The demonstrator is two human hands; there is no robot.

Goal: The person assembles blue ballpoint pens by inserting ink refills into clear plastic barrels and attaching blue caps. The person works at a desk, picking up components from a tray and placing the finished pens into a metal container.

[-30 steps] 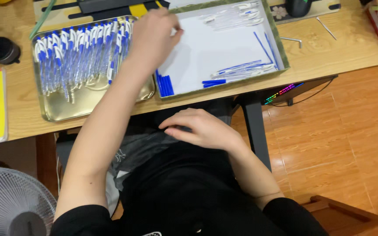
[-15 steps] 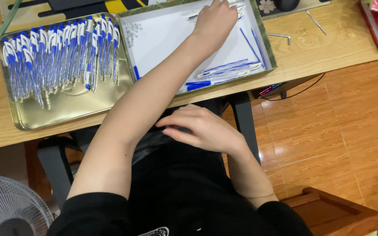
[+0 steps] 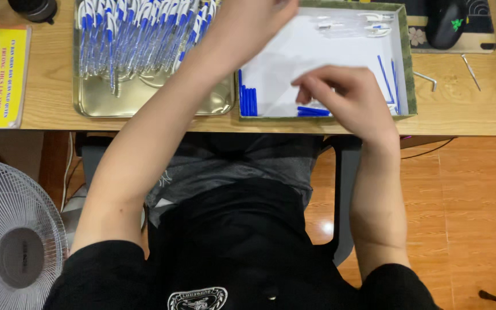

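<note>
I'm mid pen assembly: my right hand point(image 3: 348, 97), fingers loosely curled, reaches the blue plastic refills point(image 3: 313, 111) in the white-lined box point(image 3: 407, 69), my blurred left hand point(image 3: 259, 17) unreadable; next comes pinching one refill

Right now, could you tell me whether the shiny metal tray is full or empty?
Mostly full: the shiny metal tray holds many blue-and-white pens.

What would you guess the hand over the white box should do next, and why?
Probably lower the right hand a little and pinch one of the blue parts lying at the near edge of the white box. Its fingers hover just above them, apparently empty, while the left hand is blurred up by the tray of pens.
</note>
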